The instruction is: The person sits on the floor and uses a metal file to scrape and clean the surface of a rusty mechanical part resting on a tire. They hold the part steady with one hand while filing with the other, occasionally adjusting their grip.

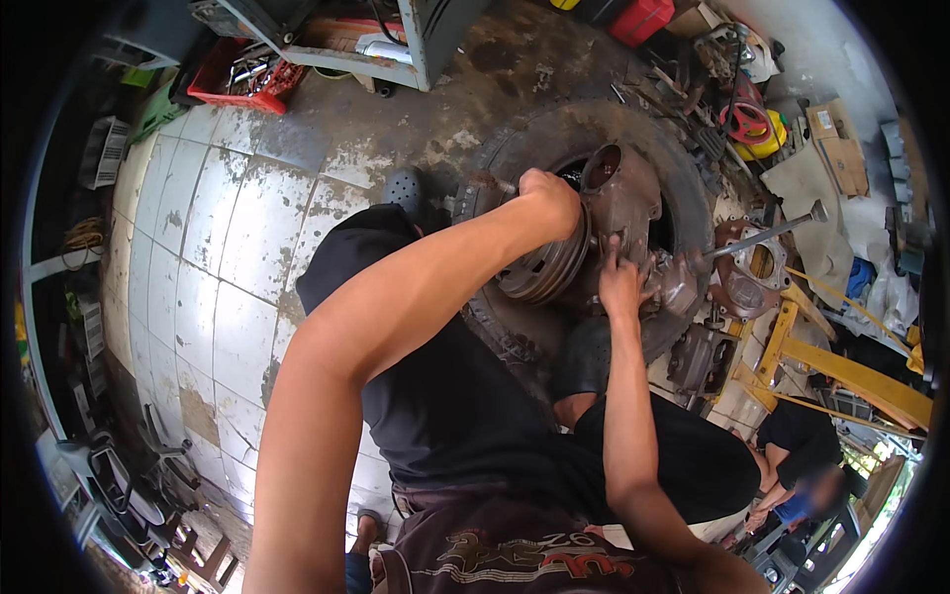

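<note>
A rusty cast-metal housing [633, 188] with a round pipe opening rests on a large black tyre [693, 178] laid flat between my feet. On its left side sits a grooved pulley [539, 265]. My left hand [550, 203] is closed in a fist just above the pulley; a short rusty rod-like end [487, 182] shows to its left, but what the fingers hold is hidden. My right hand [621, 285] lies against the lower part of the housing, fingers stretched out onto the metal, its thumb side partly hidden.
Right of the tyre are a long metal bar [767, 234], a brown cast flange [747, 269] and a yellow metal frame [792, 346]. A red tool crate [259, 97] stands at the far left near a grey metal stand [421, 59]. Another person [797, 441] sits at the lower right.
</note>
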The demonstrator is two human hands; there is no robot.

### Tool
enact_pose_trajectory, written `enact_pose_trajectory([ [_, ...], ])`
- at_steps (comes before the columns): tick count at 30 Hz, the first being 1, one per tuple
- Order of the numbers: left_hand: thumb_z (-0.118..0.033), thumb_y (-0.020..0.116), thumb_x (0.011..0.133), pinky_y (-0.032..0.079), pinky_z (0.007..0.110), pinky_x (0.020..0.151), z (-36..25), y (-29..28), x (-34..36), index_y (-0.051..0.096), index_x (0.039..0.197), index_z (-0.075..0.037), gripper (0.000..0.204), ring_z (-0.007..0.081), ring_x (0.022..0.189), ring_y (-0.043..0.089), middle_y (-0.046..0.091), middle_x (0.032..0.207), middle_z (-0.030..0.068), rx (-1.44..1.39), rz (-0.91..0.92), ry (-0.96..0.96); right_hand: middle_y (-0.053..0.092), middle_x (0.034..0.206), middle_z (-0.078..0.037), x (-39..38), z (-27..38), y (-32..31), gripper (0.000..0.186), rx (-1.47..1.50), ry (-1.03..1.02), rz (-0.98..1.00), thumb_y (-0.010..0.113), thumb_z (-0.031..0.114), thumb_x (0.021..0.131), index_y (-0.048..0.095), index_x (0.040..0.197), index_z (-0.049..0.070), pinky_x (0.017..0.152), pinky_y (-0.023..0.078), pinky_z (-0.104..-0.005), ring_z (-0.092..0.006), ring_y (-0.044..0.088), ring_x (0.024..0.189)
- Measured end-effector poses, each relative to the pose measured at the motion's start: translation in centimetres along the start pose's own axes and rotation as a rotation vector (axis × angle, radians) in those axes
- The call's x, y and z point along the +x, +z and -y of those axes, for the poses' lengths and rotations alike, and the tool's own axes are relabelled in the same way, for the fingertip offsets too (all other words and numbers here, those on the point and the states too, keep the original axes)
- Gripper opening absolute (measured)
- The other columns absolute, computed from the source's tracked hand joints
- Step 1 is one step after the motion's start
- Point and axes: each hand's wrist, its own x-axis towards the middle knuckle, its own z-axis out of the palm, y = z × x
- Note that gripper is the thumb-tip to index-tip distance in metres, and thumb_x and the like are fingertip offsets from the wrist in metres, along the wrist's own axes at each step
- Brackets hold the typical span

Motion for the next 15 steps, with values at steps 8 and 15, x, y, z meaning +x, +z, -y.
enact_pose_trajectory([
  [8,-0.018,0.068,0.078,0.054,0.037,0.084,0.1,-0.3,0.2,0.074,0.108,-0.01,0.032,0.0264,0.107,0.068,0.072,0.111,0.0104,0.011,0.005,0.019,0.023,0.16,-0.013,-0.4,1.8,-0.6,0.068,0.009,-0.008,0.042,0.023,0.061,0.1,0.053,0.14,0.014,0.111,-0.004,-0.0708,-0.0418,0.005,0.148],
  [15,-0.017,0.068,0.079,0.054,0.037,0.084,0.7,-0.2,0.2,0.073,0.11,-0.009,0.032,0.0267,0.108,0.068,0.071,0.114,0.0111,-0.011,0.016,-0.021,0.019,0.161,-0.01,0.1,1.7,-0.6,0.062,-0.068,-0.012,0.091,0.024,0.062,0.099,0.049,0.144,0.026,0.11,-0.003,-0.071,-0.0403,0.005,0.149],
])
